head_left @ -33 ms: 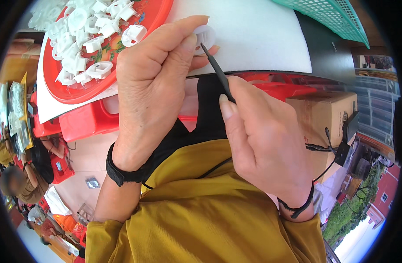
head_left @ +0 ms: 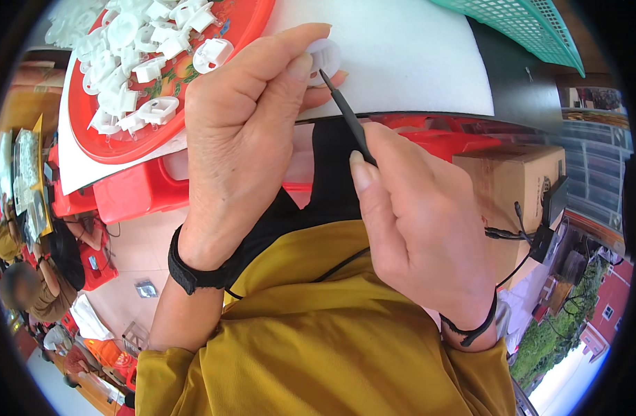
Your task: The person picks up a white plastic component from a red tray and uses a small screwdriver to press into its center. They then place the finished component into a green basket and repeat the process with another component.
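Note:
My left hand point(head_left: 241, 139) pinches a small round white plastic part point(head_left: 326, 54) between thumb and fingertips, above a white board point(head_left: 415, 62). My right hand point(head_left: 422, 229) grips a thin black pointed tool point(head_left: 345, 114), and its tip touches the white part. Both wrists wear black bands. To the left, a red round tray point(head_left: 255, 28) lies on the board, heaped with several similar white plastic parts point(head_left: 144, 62).
A green mesh basket point(head_left: 526, 28) sits at the far right of the table. A cardboard box point(head_left: 512, 180) with black cables stands by my right side. Red plastic stools point(head_left: 137, 187) are under the table edge. Other people point(head_left: 27, 291) sit lower left.

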